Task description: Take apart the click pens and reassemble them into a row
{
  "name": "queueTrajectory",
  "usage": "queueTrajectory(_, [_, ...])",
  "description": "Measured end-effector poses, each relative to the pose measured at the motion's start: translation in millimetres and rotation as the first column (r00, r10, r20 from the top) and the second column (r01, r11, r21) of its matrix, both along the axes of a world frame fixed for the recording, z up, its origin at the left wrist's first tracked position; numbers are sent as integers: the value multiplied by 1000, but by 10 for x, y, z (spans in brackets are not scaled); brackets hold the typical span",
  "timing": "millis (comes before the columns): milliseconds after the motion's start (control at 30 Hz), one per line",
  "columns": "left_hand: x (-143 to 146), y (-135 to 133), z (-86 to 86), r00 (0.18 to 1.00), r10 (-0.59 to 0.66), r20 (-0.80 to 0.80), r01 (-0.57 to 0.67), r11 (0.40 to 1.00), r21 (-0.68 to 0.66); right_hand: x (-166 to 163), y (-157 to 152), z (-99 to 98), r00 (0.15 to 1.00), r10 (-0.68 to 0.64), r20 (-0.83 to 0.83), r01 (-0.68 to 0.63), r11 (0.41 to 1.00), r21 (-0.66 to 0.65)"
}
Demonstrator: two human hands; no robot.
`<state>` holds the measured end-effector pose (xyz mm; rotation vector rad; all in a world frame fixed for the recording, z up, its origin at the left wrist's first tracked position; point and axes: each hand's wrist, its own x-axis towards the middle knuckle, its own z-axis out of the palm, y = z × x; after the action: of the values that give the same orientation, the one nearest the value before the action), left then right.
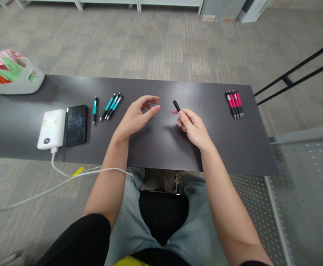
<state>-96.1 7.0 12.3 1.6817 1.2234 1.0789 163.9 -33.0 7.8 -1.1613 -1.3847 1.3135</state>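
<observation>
a: how's the table [156, 155] finished?

b: smooth, with a soft sheen, more satin than gloss.

a: the phone [77, 125] on the left?

b: glossy, like glass. the charger [52, 131] beside it looks like smooth plastic, as does the basket [35, 85] at far left.

a: left pens [113, 106] and right pens [234, 104]?

b: shiny barrels, probably plastic.

a: the middle pen [176, 106]?

b: matt black grip, rubbery-looking; the tip looks like metal.

a: far floor [156, 44]?

b: matt, ribbed carpet. nearer, the jeans [203, 214] are denim, the left sleeve [81, 236] matt cloth.

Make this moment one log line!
right grip: holds pen | left grip: open, empty | teal pens: left side | pink pens: right side
</observation>
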Motion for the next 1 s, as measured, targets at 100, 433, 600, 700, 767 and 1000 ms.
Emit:
queueTrajectory(100, [243,-93,109,938,-170,302,196,979,-56,-150,-99,135,973,58,-224,-91,986,-142])
queueTrajectory(433, [737,-229,0,828,-8,561,59,996,-72,-333,-142,94,970,92,-225,-130,979,-159])
queueTrajectory(600, [879,-231,-60,777,61,626,-48,998,-39,-341,-116,-5,993,-87,82,74,986,151])
queueTrajectory(700, [866,-231,-60,770,77,633,-59,997,-50,-341,-118,-15,989,-105,105,85,980,180])
queueTrajectory(767, [832,-227,-54,782,102,614,-62,994,-87,-335,-112,-31,995,-56,77,47,992,113])
queueTrajectory(1000, [795,-202,-28,773,69,630,-37,997,-64,-341,-86,-88,997,-8,-71,12,999,45])
